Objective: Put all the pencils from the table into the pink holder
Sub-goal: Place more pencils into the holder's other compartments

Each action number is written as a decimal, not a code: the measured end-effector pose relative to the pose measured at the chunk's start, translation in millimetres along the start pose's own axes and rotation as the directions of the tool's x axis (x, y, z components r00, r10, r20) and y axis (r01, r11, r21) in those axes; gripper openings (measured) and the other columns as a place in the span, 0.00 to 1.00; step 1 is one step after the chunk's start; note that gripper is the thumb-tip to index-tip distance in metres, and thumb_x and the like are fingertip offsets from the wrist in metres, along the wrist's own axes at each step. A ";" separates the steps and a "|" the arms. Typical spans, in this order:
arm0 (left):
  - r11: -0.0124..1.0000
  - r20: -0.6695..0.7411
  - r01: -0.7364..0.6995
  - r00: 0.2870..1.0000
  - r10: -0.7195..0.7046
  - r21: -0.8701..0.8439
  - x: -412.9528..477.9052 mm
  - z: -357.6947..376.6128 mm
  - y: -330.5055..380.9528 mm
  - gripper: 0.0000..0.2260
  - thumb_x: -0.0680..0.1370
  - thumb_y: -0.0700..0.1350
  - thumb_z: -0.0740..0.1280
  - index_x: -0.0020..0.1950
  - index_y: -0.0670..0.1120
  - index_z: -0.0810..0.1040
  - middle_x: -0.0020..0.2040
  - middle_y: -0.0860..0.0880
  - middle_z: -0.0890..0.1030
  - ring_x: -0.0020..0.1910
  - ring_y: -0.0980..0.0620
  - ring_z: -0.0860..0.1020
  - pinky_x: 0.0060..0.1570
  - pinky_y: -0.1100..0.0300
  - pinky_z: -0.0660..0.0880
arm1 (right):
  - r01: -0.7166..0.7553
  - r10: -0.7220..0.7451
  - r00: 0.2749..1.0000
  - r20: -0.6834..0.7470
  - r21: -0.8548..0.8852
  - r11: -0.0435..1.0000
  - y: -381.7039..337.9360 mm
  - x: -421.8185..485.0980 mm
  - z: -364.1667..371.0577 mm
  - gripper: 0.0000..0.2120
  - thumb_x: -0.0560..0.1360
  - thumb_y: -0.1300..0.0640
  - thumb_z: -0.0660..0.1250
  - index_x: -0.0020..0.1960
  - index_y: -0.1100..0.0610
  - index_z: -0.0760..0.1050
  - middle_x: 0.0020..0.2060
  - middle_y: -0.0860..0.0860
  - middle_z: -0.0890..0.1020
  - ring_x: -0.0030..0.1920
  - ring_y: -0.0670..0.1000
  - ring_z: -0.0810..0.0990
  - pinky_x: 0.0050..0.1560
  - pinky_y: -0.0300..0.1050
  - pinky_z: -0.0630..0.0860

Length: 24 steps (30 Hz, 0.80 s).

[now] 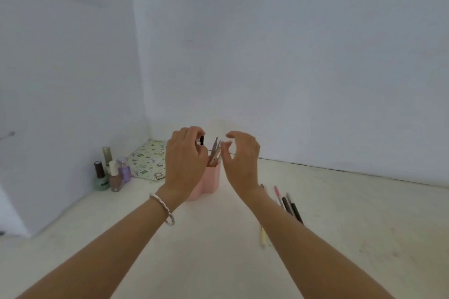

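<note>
Both hands flank the pink holder [209, 181], crowding its mouth (pencils [215, 154] protrude); the table [352, 226] right lies open.

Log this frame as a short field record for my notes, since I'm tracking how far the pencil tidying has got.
holder: pink holder upright on the table, several pencils standing in it
left hand: over the holder, closed on a dark pencil
right hand: open, empty, beside the holder
left to do: loose pencils lying on the table, right of the holder
background: nail polish bottles, patterned pouch
</note>
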<state>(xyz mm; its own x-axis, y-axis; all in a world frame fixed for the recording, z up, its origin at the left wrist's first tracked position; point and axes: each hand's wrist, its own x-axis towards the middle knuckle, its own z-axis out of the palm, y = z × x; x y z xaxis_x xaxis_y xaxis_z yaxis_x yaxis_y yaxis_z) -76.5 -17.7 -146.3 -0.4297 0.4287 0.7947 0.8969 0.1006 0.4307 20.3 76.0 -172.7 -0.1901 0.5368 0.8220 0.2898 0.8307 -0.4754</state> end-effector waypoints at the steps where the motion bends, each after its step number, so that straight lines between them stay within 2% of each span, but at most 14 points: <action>1: 1.000 0.013 -0.006 1.000 0.006 -0.002 -5.4 3.2 5.6 0.06 0.71 0.38 0.65 0.46 0.47 0.75 0.41 0.53 0.76 0.42 0.50 0.72 0.44 0.59 0.68 | -0.027 0.027 0.999 -0.047 0.008 1.000 2.8 2.1 -7.3 0.09 0.76 0.57 0.67 0.55 0.57 0.76 0.49 0.48 0.81 0.56 0.49 0.75 0.63 0.41 0.62; 3: 0.999 0.125 0.032 0.992 -0.029 -0.029 -19.0 13.6 21.9 0.04 0.72 0.40 0.65 0.43 0.48 0.74 0.39 0.53 0.75 0.40 0.52 0.73 0.42 0.57 0.72 | -0.082 0.082 0.992 -0.093 0.008 0.997 11.9 9.0 -27.3 0.10 0.77 0.58 0.64 0.58 0.56 0.75 0.51 0.47 0.79 0.55 0.47 0.75 0.64 0.43 0.65; 4: 0.996 0.235 0.080 0.969 -0.069 -0.038 -27.1 21.0 32.0 0.03 0.73 0.41 0.66 0.44 0.49 0.75 0.40 0.54 0.76 0.40 0.53 0.75 0.41 0.58 0.74 | -0.106 0.106 0.989 -0.104 0.005 0.994 17.7 12.4 -39.8 0.09 0.77 0.58 0.62 0.58 0.55 0.74 0.51 0.46 0.79 0.54 0.47 0.75 0.63 0.45 0.67; 6: 0.985 0.484 0.169 0.861 -0.157 0.019 -43.2 39.9 52.1 0.05 0.73 0.44 0.65 0.48 0.49 0.77 0.44 0.53 0.79 0.41 0.55 0.77 0.38 0.61 0.73 | -0.150 0.149 0.981 -0.123 0.007 0.989 30.2 16.6 -65.3 0.09 0.77 0.61 0.61 0.56 0.55 0.74 0.49 0.46 0.78 0.50 0.47 0.75 0.59 0.47 0.71; 8: 0.972 0.654 0.210 0.722 -0.227 0.105 -59.4 57.6 70.2 0.07 0.74 0.46 0.65 0.50 0.47 0.77 0.48 0.51 0.80 0.44 0.52 0.78 0.38 0.60 0.73 | -0.206 0.208 0.969 -0.132 0.025 0.978 42.5 15.6 -90.6 0.10 0.75 0.64 0.61 0.54 0.55 0.74 0.47 0.46 0.78 0.47 0.47 0.77 0.55 0.47 0.74; 11: 0.960 0.747 0.199 0.604 -0.279 0.197 -76.7 76.4 88.4 0.06 0.74 0.43 0.63 0.49 0.44 0.74 0.52 0.46 0.80 0.50 0.46 0.80 0.40 0.59 0.72 | -0.290 0.288 0.950 -0.124 0.003 0.957 62.1 9.8 -123.7 0.12 0.73 0.67 0.61 0.51 0.54 0.74 0.44 0.45 0.78 0.44 0.46 0.77 0.48 0.38 0.72; 14: 0.951 0.768 0.177 0.560 -0.310 0.254 -85.5 86.0 96.5 0.08 0.74 0.38 0.60 0.52 0.43 0.74 0.54 0.44 0.79 0.53 0.44 0.79 0.44 0.58 0.73 | -0.346 0.341 0.934 -0.110 -0.030 0.938 78.8 2.4 -150.2 0.11 0.73 0.67 0.62 0.48 0.52 0.74 0.42 0.45 0.79 0.42 0.41 0.76 0.43 0.30 0.68; 17: 0.951 0.755 0.194 0.578 -0.310 0.242 -87.8 87.6 95.4 0.06 0.75 0.39 0.61 0.51 0.43 0.70 0.54 0.43 0.79 0.52 0.44 0.79 0.43 0.57 0.72 | -0.411 0.406 0.911 -0.069 -0.069 0.909 91.6 -4.3 -163.0 0.09 0.74 0.66 0.62 0.48 0.52 0.75 0.39 0.43 0.78 0.39 0.39 0.76 0.39 0.28 0.67; 19: 0.946 0.719 0.248 0.617 -0.321 0.209 -83.0 84.8 91.8 0.11 0.74 0.41 0.63 0.55 0.42 0.69 0.53 0.43 0.79 0.50 0.44 0.79 0.42 0.56 0.74 | -0.467 0.473 0.881 0.020 -0.131 0.875 98.4 -8.0 -163.1 0.09 0.75 0.65 0.61 0.49 0.53 0.75 0.38 0.42 0.78 0.38 0.41 0.77 0.37 0.31 0.68; 22: 0.949 0.607 0.312 0.745 -0.277 0.050 -67.7 77.9 89.3 0.22 0.74 0.41 0.66 0.67 0.44 0.66 0.51 0.43 0.78 0.47 0.44 0.79 0.42 0.54 0.75 | -0.534 0.592 0.779 0.209 -0.274 0.800 105.4 -14.4 -155.6 0.10 0.74 0.64 0.61 0.52 0.56 0.76 0.36 0.45 0.76 0.37 0.48 0.76 0.35 0.36 0.69; 24: 0.947 0.546 0.313 0.806 -0.227 -0.070 -56.1 74.6 89.9 0.27 0.73 0.37 0.66 0.71 0.45 0.64 0.50 0.42 0.78 0.46 0.45 0.78 0.45 0.54 0.76 | -0.551 0.655 0.691 0.305 -0.365 0.751 107.2 -20.4 -148.5 0.12 0.74 0.64 0.61 0.56 0.57 0.75 0.41 0.48 0.78 0.39 0.49 0.76 0.40 0.39 0.72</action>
<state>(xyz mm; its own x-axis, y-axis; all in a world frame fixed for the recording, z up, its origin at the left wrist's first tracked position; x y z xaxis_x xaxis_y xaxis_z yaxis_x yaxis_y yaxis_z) 36.0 34.3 -184.0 -0.4925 0.8134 0.3097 0.7076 0.1670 0.6867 194.6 132.1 -193.9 -0.2275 0.9603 0.1614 0.6642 0.2743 -0.6954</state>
